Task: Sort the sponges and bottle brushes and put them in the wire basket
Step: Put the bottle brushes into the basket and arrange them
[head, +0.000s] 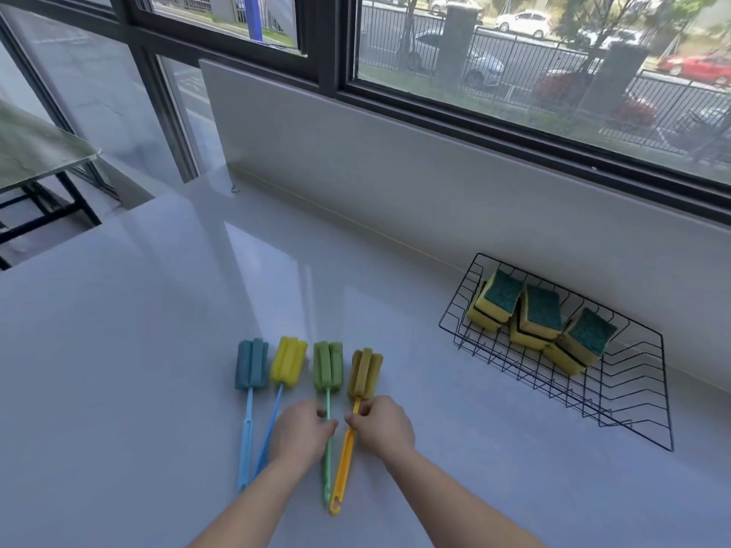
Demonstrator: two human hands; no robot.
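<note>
Brushes: four brushes (288,361) lie side by side at 6 o'clock on the surface (158,350), heads toward 12, probably lined up as one sorted group.
Left hand: the left hand (304,429) curls its fingers on the green brush (328,365) handle.
Right hand: the right hand (381,425) pinches the orange brush (364,373) handle.
Sponges: the sponges (540,314) are piled in the basket (633,393) at 3 o'clock, with its near end free for brushes.

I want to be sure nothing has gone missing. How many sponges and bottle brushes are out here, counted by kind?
Bottle brushes: 4, on the counter: blue brush, yellow brush, green brush, olive brush
Sponges: 6, in three stacks of two inside the wire basket
Total: 10
</note>
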